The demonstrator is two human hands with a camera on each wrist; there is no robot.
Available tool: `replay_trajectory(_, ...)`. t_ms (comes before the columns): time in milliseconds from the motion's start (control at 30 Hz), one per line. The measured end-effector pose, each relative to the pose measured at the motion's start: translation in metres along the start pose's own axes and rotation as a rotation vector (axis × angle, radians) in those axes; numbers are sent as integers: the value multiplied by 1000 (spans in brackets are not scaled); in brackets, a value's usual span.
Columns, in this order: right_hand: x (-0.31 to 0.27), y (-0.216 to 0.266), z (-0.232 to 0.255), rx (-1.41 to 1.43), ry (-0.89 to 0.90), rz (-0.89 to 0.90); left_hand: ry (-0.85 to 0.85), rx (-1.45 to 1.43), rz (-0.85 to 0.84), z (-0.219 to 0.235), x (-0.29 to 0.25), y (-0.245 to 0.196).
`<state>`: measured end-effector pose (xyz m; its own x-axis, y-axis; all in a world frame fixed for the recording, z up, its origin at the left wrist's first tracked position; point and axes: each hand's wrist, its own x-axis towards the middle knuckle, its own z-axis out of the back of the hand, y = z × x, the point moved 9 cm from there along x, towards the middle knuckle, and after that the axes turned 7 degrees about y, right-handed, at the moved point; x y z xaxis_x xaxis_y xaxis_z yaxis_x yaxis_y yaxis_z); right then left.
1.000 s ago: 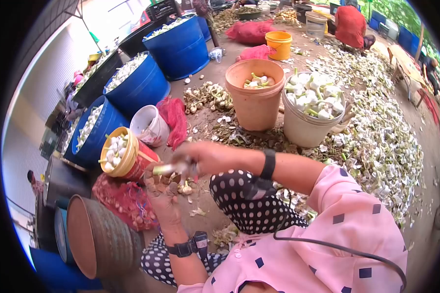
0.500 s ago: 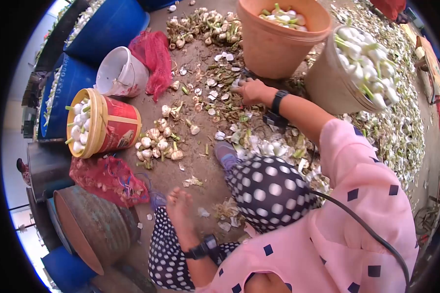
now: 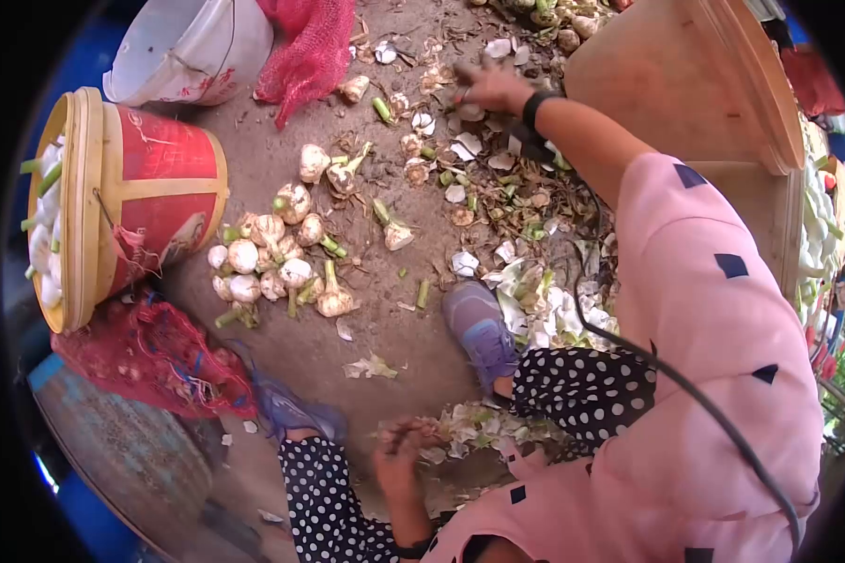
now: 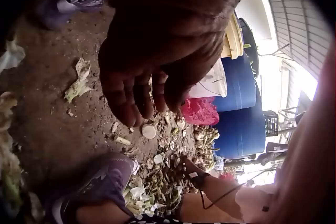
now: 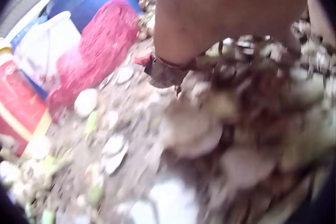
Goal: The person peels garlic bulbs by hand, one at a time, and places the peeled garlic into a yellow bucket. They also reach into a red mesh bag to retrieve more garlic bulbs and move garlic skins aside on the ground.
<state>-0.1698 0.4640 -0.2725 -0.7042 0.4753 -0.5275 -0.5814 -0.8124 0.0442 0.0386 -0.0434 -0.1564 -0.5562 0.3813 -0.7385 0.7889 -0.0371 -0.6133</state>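
Observation:
My right hand reaches down over the litter of dry garlic skins and cut stalks, its fingers spread close above the peels. In the right wrist view the palm shows over the blurred peels, and the fingers are mostly hidden. My left hand hangs low near the left shoe, its fingers loosely curled with nothing in them, as the left wrist view of the hand shows. Between the hands and the red bucket lies a small heap of garlic bulbs with stalks. A single bulb lies apart.
A yellow-rimmed red bucket of white peeled garlic lies tilted at left, near a white bucket and red net bags. A large orange bucket stands at right. Purple shoes flank the ground before the person.
The head view has tilted down and closer. The right hand moved from beside the left hand out to the peel litter; the pale stalked piece between them is gone. The left hand dropped lower.

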Motion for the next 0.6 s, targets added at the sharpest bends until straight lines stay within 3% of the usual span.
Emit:
replay_trajectory(33,-33,17,1,-85,1,46,-50,-12,-37,6,0,-5)
replay_trajectory(100,-78,41,-45,-169,121,376,-89,-20,-84,5,-4,-12)
replay_trajectory(133,-78,29,-57,7,209,386,-108,36,-64,1,-8,-12)
replay_trajectory(167,-150,48,-113,-477,313,562,-128,92,-44,-3,-15,-9)
replay_trajectory(267,-289,19,-187,-367,466,731,-18,196,-163,-22,-35,-10)
replay_trajectory(333,-364,-21,-229,-238,368,836,-2,278,-222,-29,-56,-8)
replay_trajectory(400,-440,-50,-234,-292,243,808,13,357,-268,-33,-72,-3)
replay_trajectory(467,-493,-90,-252,-157,343,604,-94,670,-280,-27,-79,-1)
replay_trajectory(500,-523,-110,-264,-92,397,504,-96,687,-310,-22,-73,-9)
replay_trajectory(533,-555,-131,-277,-28,446,402,-14,534,-419,-49,-83,-29)
replay_trajectory(567,-587,-143,-294,-176,349,409,-27,469,-480,-72,-95,-52)
replay_trajectory(600,-599,-179,-374,-120,370,308,29,441,-512,-89,-92,-68)
